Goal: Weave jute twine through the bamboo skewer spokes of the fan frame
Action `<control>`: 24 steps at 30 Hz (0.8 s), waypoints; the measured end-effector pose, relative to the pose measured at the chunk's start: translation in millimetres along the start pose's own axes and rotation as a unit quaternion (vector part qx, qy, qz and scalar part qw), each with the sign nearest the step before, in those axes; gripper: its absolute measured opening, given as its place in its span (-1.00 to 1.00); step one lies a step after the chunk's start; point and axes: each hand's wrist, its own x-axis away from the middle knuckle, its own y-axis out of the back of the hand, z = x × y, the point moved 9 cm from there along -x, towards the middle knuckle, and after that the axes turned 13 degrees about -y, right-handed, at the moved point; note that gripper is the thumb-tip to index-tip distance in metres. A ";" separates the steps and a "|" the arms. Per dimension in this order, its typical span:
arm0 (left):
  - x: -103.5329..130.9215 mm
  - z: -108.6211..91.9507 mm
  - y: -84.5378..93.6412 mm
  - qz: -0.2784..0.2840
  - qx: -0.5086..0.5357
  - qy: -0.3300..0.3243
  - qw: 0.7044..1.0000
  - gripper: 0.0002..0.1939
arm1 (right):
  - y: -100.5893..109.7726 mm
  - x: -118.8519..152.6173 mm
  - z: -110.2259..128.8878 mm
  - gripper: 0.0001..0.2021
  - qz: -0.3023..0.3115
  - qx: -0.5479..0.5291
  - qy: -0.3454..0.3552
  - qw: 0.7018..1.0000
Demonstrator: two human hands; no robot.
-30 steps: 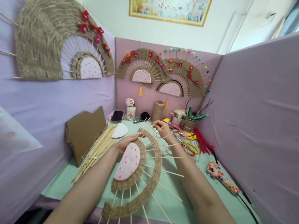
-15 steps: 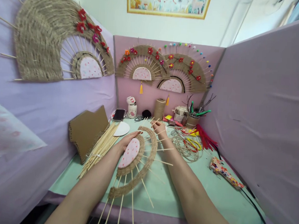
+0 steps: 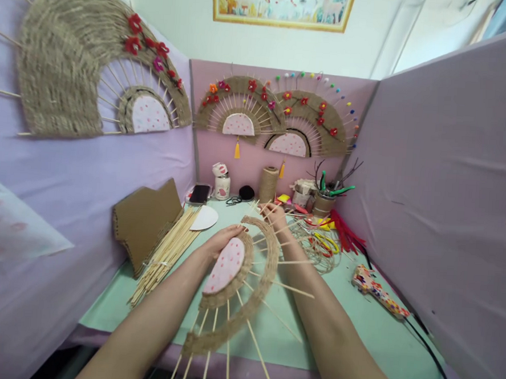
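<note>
Piece in hand: a half-made woven fan (image 3: 247,280), held tilted above the green worktop (image 3: 356,327) at centre frame; it has a pink dotted half-disc core, two jute-woven bands and thin bamboo skewers fanning outward.
Left hand: the left hand (image 3: 219,242) is closed over the fan's upper edge at about 10 o'clock of the core, fingers curled over the inner band.
Right hand: the right hand (image 3: 275,214) pinches at the far tip of the outer band, near 12 o'clock; whether it grips cord or a skewer I cannot tell.
Handling: judged light; the woven bands look semi-stiff but flexible; the bare skewers look brittle and likely to snap or slide out if pulled sideways.
Where to hold: the firm core and inner band seem safest; the loose skewer tips are poor grips.
Edges: skewer ends stick out past the worktop's near edge at 6 o'clock, and toward 3 o'clock.
Left side: a bundle of bamboo skewers (image 3: 167,253) and cardboard pieces (image 3: 146,220) lie at 9 to 10 o'clock, near the fan.
Right side: a loose coil of jute cord (image 3: 317,253) and scissors lie just beside the right wrist at 2 o'clock; a patterned glue gun (image 3: 375,291) sits at 3 o'clock, well apart.
Back: a twine spool (image 3: 269,183) and tool pot stand at 12 o'clock.
Open room: bare worktop lies from 4 to 5 o'clock.
</note>
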 end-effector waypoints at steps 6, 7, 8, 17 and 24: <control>11.6 6.5 -18.9 0.029 -0.002 0.017 0.999 -0.80 | 29.8 7.4 12.7 -0.72 0.009 0.002 0.022 1.000; 14.0 7.4 -19.8 0.034 -0.001 0.022 0.999 -0.80 | 31.5 7.7 12.0 -0.72 0.011 -0.005 0.023 1.000; 16.2 8.2 -20.7 0.039 -0.001 0.025 0.999 -0.80 | 32.6 7.9 10.8 -0.71 0.012 -0.012 0.024 1.000; 23.9 14.9 -29.5 0.065 -0.007 0.049 0.997 -0.79 | 39.9 7.3 -4.4 -0.65 0.011 -0.011 0.013 1.000; 25.3 18.3 -28.6 0.066 -0.013 0.059 0.996 -0.76 | 34.5 11.2 -11.1 -0.65 0.043 -0.044 0.007 0.998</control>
